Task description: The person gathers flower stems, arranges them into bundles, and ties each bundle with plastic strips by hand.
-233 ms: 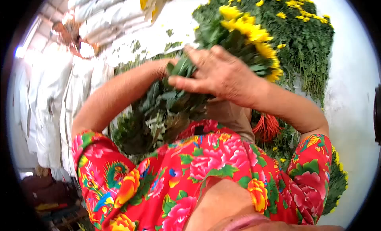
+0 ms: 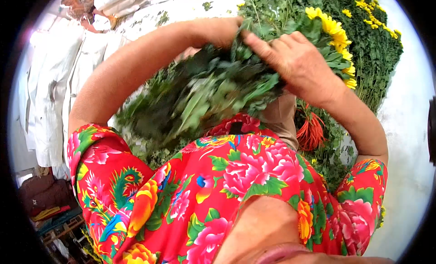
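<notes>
Right hand point(image 2: 297, 69) lies back-up over the bunch of yellow flowers point(image 2: 254, 82), one digit stretched out toward the other hand and the rest bent away over the leaves. Fingertips are buried, so I can't tell if it's pinching stems or just pressing. Left hand point(image 2: 222, 30) reaches in from the far side, fingers mostly lost in the leaves, so can't tell there either. The bunch sits between both forearms in front of the chest, yellow heads point(image 2: 338, 34) poking out past the right hand, leafy ends toward the left elbow

What could go wrong imo: the leafy part is a smeared blur, so if that's a quick swing and the hold is loose, stems could slide out of line. Leaves could tear where the hands press, and heads could get bruised if the right wrist leans on them. Leaves brushing the red floral shirt point(image 2: 254, 173) could snag too

Further out, a hank of red strands point(image 2: 311, 130) hangs by the beige cloth point(image 2: 279, 118) at the waist, just below the right forearm, so it might catch loose leaves. The big flower pile point(image 2: 377, 59) is right behind the heads and could tangle with them. White wrapped bundles point(image 2: 54, 96) stand beyond the left elbow, limiting room there, and another person point(image 2: 86, 9) is at the top left, well apart
</notes>
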The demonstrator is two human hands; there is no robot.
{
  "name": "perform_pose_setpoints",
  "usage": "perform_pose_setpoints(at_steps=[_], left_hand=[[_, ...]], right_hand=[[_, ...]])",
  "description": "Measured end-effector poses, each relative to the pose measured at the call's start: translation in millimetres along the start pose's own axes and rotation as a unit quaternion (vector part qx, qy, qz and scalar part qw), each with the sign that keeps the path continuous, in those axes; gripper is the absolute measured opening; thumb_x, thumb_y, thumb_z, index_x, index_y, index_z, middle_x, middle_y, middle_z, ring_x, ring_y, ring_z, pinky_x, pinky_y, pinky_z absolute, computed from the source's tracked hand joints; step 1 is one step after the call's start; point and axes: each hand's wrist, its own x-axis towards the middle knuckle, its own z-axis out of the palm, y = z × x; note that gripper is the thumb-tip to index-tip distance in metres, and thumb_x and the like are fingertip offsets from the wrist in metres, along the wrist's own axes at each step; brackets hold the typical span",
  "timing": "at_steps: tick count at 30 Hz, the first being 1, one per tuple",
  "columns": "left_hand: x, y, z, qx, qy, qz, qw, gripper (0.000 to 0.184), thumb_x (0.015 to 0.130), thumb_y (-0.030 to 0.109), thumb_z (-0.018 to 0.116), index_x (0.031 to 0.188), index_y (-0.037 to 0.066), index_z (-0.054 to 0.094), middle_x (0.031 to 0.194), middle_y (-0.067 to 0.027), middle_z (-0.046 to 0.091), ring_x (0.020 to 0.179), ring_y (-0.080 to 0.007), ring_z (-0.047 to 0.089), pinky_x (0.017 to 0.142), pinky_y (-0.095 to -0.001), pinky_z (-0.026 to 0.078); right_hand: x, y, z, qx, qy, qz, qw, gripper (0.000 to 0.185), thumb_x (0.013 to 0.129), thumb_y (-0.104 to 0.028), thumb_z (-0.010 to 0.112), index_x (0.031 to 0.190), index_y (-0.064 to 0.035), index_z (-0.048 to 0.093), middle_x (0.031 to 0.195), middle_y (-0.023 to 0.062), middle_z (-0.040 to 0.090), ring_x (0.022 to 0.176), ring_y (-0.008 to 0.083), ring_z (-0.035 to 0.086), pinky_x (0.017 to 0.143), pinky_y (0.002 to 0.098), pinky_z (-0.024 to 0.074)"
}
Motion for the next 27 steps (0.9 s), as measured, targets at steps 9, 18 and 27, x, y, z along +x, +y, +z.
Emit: perform_pose_setpoints(at_steps=[9, 18, 27], left_hand=[[-64.9, 30.2, 52.1, 0.244, 0.259, 0.082, 0.931, 0.121, 0.058, 0.045, 0.091, 0.149, -0.003, 0.028, 0.148, -0.0263, 0.038, 0.141, -0.0403, 0.034, 0.118, -0.0486, 0.025], [12.9, -34.6, 156.2, 0.228, 0.311, -0.057, 0.921, 0.081, 0.069, 0.008, 0.071, 0.141, -0.006, 0.036, 0.099, -0.0232, 0.065, 0.086, -0.0398, 0.066, 0.071, -0.0462, 0.054], [-11.5, -18.1, 157.8, 0.286, 0.360, -0.011, 0.888, 0.046, 0.057, 0.012, 0.079, 0.096, -0.001, 0.058, 0.094, -0.0205, 0.061, 0.098, -0.0431, 0.055, 0.090, -0.0483, 0.045]], right_hand=[[-36.1, 40.1, 50.7, 0.090, -0.141, 0.046, 0.985, 0.093, 0.055, -0.001, 0.077, 0.141, -0.0033, 0.043, 0.094, 0.0135, 0.057, 0.092, 0.0330, 0.056, 0.086, 0.0418, 0.0428], [-43.4, 24.9, 67.5, -0.024, -0.087, 0.048, 0.995, 0.076, 0.066, 0.000, 0.068, 0.138, -0.0047, 0.047, 0.092, 0.0097, 0.056, 0.092, 0.0288, 0.056, 0.086, 0.0384, 0.0429], [-40.0, 13.3, 43.2, 0.015, -0.042, 0.022, 0.999, 0.036, 0.085, -0.015, 0.056, 0.117, 0.0009, 0.054, 0.094, 0.0092, 0.060, 0.089, 0.0252, 0.061, 0.083, 0.0380, 0.0417]])
